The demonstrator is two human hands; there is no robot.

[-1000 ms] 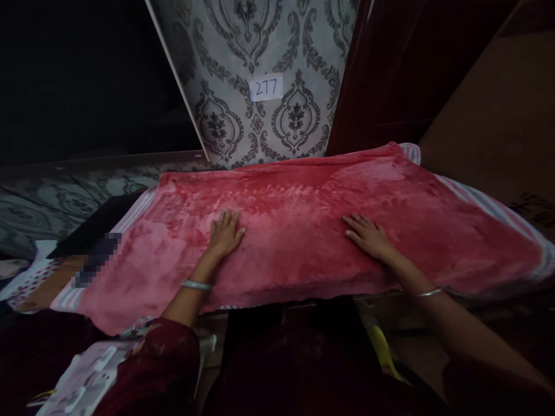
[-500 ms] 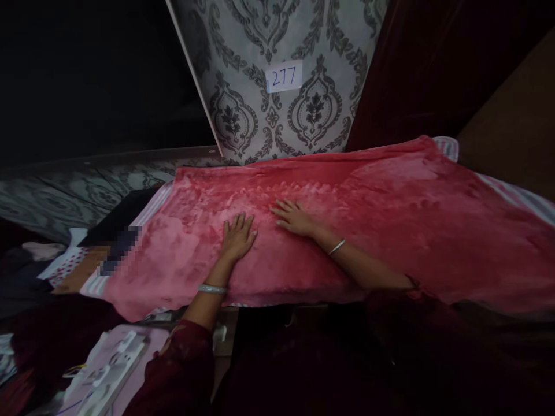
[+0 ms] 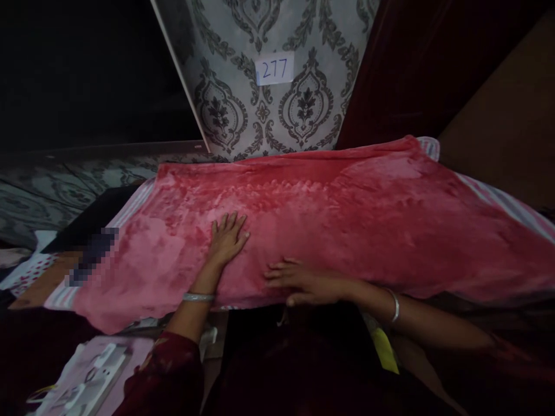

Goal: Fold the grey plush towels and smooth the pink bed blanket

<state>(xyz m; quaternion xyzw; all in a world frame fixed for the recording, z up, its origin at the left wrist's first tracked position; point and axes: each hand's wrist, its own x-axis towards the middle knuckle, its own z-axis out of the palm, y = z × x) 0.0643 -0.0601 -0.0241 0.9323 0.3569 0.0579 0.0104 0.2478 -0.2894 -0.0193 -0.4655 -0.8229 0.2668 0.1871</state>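
A pinkish-red plush blanket lies spread over a long surface in front of me, with striped edging showing at its left and right ends. Flat on its left half rests my left hand, fingers spread and holding nothing. Near the front edge, my right hand is over the blanket, its fingers stretched to the left and somewhat apart. Nothing shows in it, and whether its palm touches the cloth I cannot tell. A row of small puckers runs along the blanket behind both hands.
Patterned wallpaper with a paper marked 277 rises behind. A large dark screen stands back left, a dark red panel back right. At lower left, a white power strip lies on a pink surface. Something yellow shows below.
My right hand has come back towards the front edge of the blanket. My left hand stays in about the same place on the cloth. The view has shifted slightly.
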